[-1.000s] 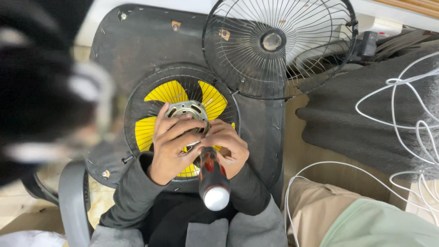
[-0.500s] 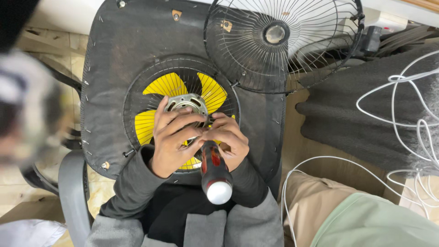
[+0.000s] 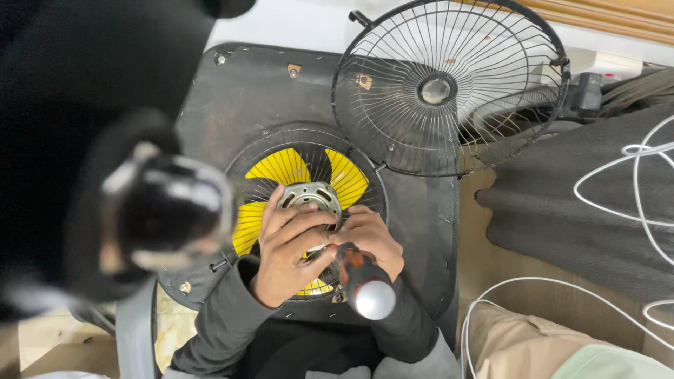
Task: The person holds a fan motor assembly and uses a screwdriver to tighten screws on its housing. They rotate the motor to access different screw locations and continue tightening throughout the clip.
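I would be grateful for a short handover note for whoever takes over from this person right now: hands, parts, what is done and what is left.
Left hand: fingers wrapped round the silver motor housing, steadying it.
Right hand: gripping a screwdriver, with its black and orange handle toward the camera and its tip hidden between the hands.
Parts: the motor sits at the middle of the yellow fan blades, inside the rear grille on the black seat. The front grille lies loose beside it.
Done: front grille is off.
Left: motor is not yet off the blades; whether its screws are loose cannot be seen.
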